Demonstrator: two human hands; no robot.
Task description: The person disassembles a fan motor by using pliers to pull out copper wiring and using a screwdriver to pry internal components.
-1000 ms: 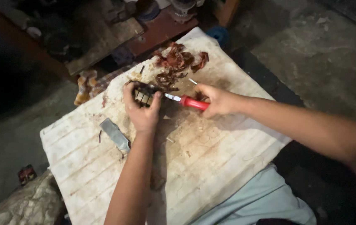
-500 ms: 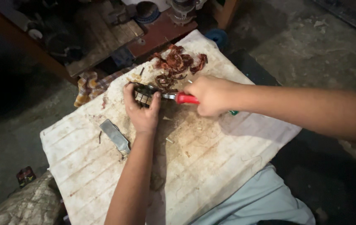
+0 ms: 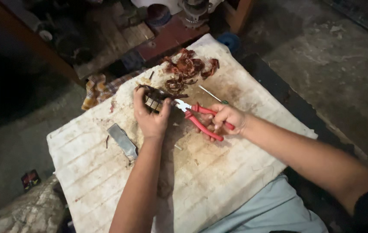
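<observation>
We see the left hand clamped over a small dark motor part with pale slots, pinning it down on the stained white board near its far edge so it cannot roll while it is worked. The right hand is wrapped round the red handles of a pair of pliers — the handles stand spread, and the metal nose sits open just right of the part, not gripping it. A heap of reddish copper wire lies just beyond, at the far side of the board, close enough to take each bit pulled free. A flat grey metal strip rests apart to the left, and a thin rod lies behind the pliers. Against half a second ago, the right hand has drawn back to the right — the handles, then hidden in a closed fist, now show spread, while the left hand and the part have not moved.
</observation>
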